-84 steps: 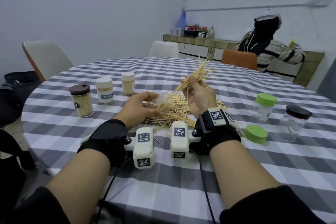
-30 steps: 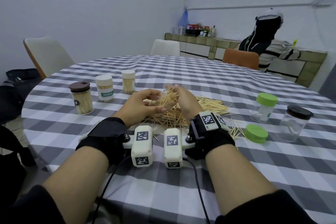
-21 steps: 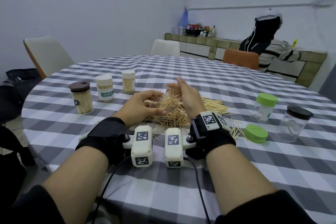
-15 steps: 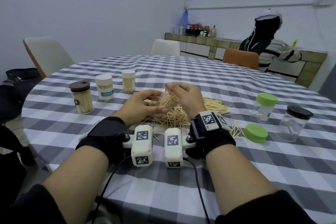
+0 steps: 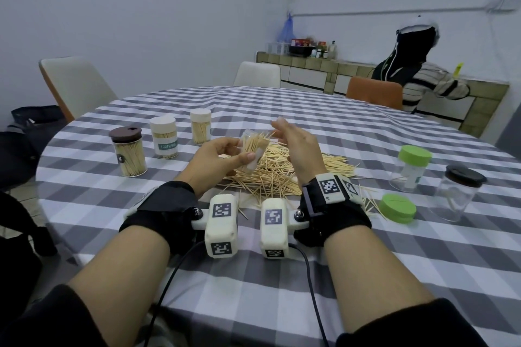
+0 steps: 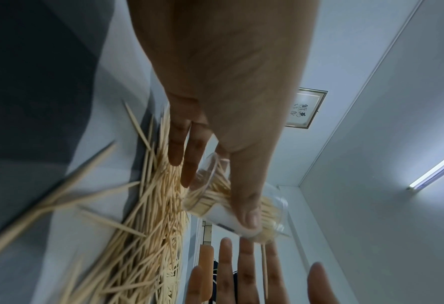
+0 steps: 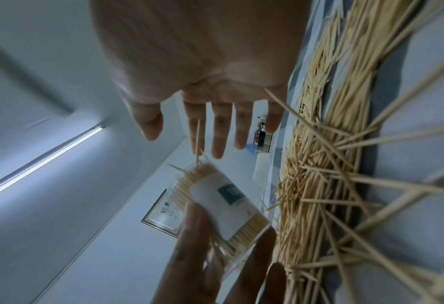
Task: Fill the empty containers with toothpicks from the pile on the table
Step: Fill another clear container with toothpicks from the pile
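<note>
My left hand (image 5: 225,153) grips a clear plastic container (image 5: 253,151) with a white label, tilted and packed with toothpicks, above the toothpick pile (image 5: 284,175) on the checked table (image 5: 253,276). In the left wrist view the thumb presses on the container (image 6: 235,207). My right hand (image 5: 293,141) is just right of the container's mouth, fingers straight and spread, holding nothing. The right wrist view shows the container (image 7: 220,203) with a few toothpicks poking out of its mouth toward my right fingers (image 7: 220,133), and the pile (image 7: 327,164) beside it.
Three filled, capped containers (image 5: 163,138) stand at the left. On the right are a clear jar with a green lid (image 5: 413,167), a loose green lid (image 5: 397,208) and a clear jar with a dark lid (image 5: 459,194). A person (image 5: 417,70) sits beyond the table.
My right hand brought a bundle of toothpicks down into the container, pressed at its mouth, and now has drawn back with fingers spread. The left hand kept holding the container.
</note>
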